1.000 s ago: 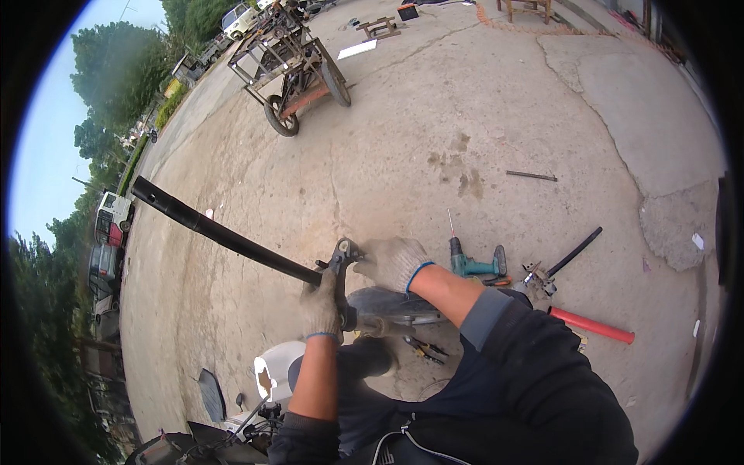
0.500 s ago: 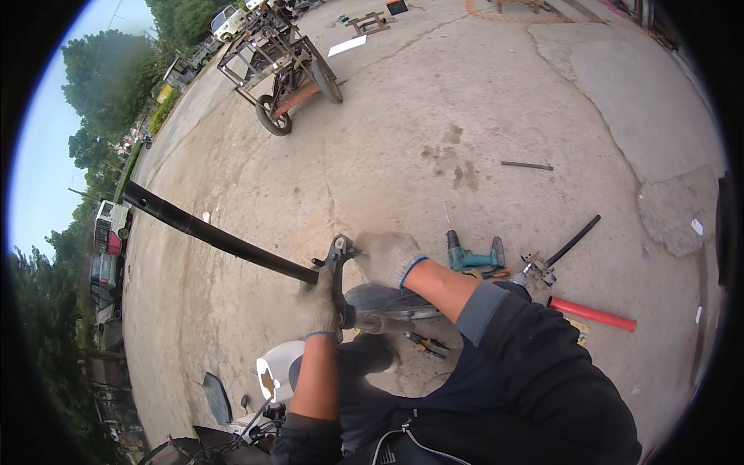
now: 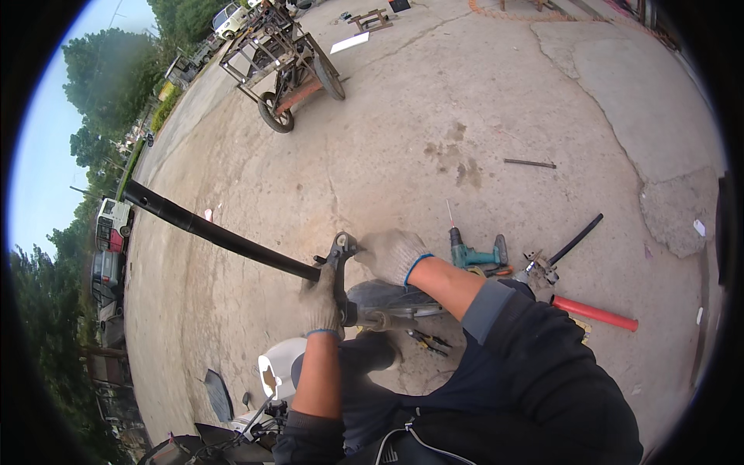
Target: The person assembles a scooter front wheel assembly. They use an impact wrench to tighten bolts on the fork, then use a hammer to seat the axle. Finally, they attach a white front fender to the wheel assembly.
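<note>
A long black steering tube (image 3: 225, 242) slants up to the left from a black fork crown (image 3: 341, 267), which has a round hole at its far end. Beneath the crown sit a grey fork tube (image 3: 387, 321) and part of a dark-tyred wheel (image 3: 384, 294). My left hand (image 3: 319, 304), in a pale knit glove, is wrapped round the crown beside the base of the steering tube. At the crown's far end is my gloved right hand (image 3: 392, 254), its fingers bent together and partly smeared; whatever they pinch is too small or hidden to name.
On the concrete to the right lie a teal cordless drill (image 3: 474, 252), pliers (image 3: 428, 342), an angle-grinder-like tool (image 3: 542, 267) and a red tube (image 3: 595, 312). A metal rod (image 3: 530, 163) lies farther off. A wheeled metal frame (image 3: 287, 77) stands far left; a white panel (image 3: 280, 368) is near my leg.
My right hand has shifted very slightly at the crown's far end. The left hand keeps its grip, and the whole view has moved a little.
</note>
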`<state>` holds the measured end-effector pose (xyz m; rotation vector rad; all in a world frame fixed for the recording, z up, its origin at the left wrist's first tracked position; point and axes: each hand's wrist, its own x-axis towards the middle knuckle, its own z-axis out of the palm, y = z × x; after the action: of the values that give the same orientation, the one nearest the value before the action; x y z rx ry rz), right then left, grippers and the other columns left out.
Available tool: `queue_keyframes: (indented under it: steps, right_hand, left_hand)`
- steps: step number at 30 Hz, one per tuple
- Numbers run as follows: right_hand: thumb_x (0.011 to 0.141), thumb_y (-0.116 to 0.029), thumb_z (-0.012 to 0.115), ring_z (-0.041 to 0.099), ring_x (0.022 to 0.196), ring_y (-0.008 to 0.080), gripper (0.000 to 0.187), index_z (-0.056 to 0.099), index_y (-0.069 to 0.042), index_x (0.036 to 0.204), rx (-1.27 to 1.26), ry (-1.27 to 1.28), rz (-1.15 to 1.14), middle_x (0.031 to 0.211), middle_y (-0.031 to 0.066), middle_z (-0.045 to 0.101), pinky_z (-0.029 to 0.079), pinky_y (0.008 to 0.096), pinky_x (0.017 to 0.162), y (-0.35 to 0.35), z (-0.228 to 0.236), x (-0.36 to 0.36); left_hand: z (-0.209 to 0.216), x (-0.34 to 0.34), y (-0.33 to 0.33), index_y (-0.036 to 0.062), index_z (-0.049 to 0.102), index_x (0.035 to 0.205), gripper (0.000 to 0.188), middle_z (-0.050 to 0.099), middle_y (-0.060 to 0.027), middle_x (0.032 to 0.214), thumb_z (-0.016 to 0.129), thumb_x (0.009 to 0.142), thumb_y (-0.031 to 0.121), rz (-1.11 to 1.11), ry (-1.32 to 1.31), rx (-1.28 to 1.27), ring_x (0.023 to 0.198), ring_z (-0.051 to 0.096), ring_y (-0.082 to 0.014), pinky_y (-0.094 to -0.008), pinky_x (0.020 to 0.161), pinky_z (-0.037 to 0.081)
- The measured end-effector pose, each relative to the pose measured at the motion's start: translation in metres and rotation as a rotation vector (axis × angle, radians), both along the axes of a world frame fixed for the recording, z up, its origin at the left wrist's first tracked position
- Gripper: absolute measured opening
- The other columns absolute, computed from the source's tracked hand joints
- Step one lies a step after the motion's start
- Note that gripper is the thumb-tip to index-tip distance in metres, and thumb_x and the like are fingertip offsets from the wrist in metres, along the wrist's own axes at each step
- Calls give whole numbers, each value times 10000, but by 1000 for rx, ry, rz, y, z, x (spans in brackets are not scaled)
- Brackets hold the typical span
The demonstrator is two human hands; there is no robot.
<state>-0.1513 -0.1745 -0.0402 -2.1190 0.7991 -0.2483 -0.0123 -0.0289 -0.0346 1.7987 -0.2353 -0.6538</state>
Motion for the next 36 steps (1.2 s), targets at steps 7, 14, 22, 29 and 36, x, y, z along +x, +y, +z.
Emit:
queue_keyframes:
  steps: [7, 14, 22, 29, 36]
  right_hand:
    - [1001, -375, 610, 723, 1043, 409, 336, 722, -97, 1153, -65, -7, -18, 1071, 201, 764, 555, 537, 910, 0, -1, 2]
    - [1005, -373, 603, 724, 1043, 412, 338, 731, -92, 1140, -67, -3, -54, 1059, 206, 764, 554, 536, 918, 1, -1, 4]
    - [997, -354, 616, 724, 1045, 414, 333, 734, -88, 1158, -15, -7, -30, 1083, 215, 761, 553, 535, 921, -1, 5, 3]
    - [981, -388, 638, 720, 1058, 413, 386, 751, -77, 1180, 50, 5, -23, 1110, 229, 755, 557, 502, 940, -4, -4, 8]
    - [932, -110, 675, 755, 940, 311, 310, 732, 0, 1217, 707, -291, -383, 1065, 193, 762, 619, 440, 790, 8, -20, -1]
  left_hand:
    - [0, 2, -5, 27, 702, 1301, 418, 712, -34, 974, 761, 988, 297, 21, -31, 59, 750, 637, -121, -287, 624, 512]
    - [13, -5, -3, 44, 613, 1324, 374, 659, -81, 827, 661, 1050, 295, -68, 69, -29, 580, 641, -198, -347, 510, 557]
    - [9, 1, 2, 92, 522, 1391, 373, 682, -138, 985, 598, 1085, 291, -121, 180, -128, 576, 675, -247, -384, 512, 612]
    - [3, -1, 10, 171, 495, 1561, 517, 692, -23, 1131, 646, 1070, 234, -118, 269, -254, 691, 634, -107, -271, 450, 446]
    - [-2, 13, 3, 205, 439, 1581, 522, 717, -72, 1147, 609, 1089, 244, -101, 300, -233, 825, 703, -173, -316, 593, 601]
